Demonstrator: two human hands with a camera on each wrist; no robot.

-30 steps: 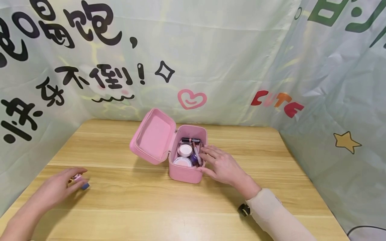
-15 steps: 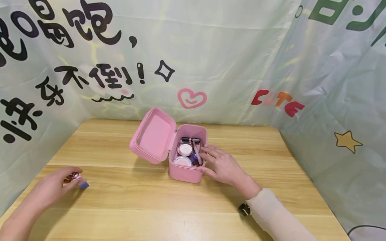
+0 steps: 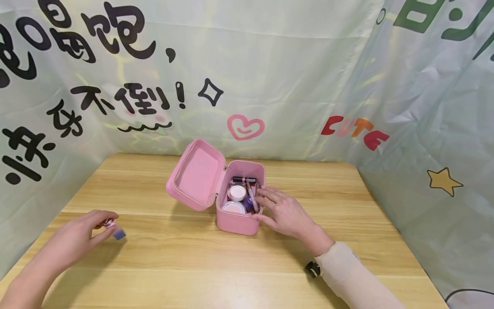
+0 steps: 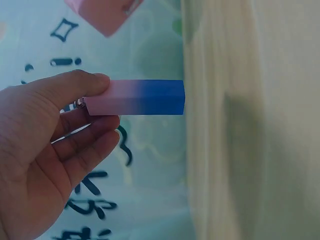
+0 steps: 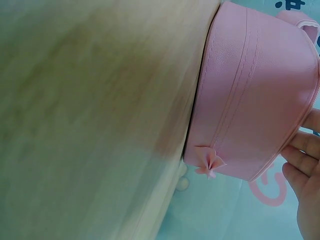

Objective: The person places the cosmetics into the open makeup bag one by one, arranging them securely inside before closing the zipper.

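My left hand (image 3: pixel 73 242) pinches a small square-sided tube (image 4: pixel 145 97), pink fading to blue, with a metal ring at its pink end. It is held above the wooden table at the left, blue end pointing outward. A pink makeup case (image 3: pixel 237 223) stands near the middle with its lid (image 3: pixel 198 174) swung open to the left. The right hand (image 3: pixel 283 210) rests on the case's right rim, its fingers loosely bent and its thumb at the front corner. Inside lie a white-lidded jar (image 3: pixel 237 192), a round compact (image 3: pixel 233 207), a dark tube (image 3: pixel 244 180) and slim pencils (image 3: pixel 251 196).
A wooden table (image 3: pixel 185 266) spreads around the case. Printed fabric (image 3: pixel 285 77) hangs behind it and along both sides. A pink bow (image 5: pixel 209 161) shows on the case's outer side in the right wrist view. A black wrist device (image 3: pixel 312 269) sits by the right sleeve.
Over the last half second, my left hand has moved a little to the right and away from me with the tube. The right hand and the case have stayed in place.
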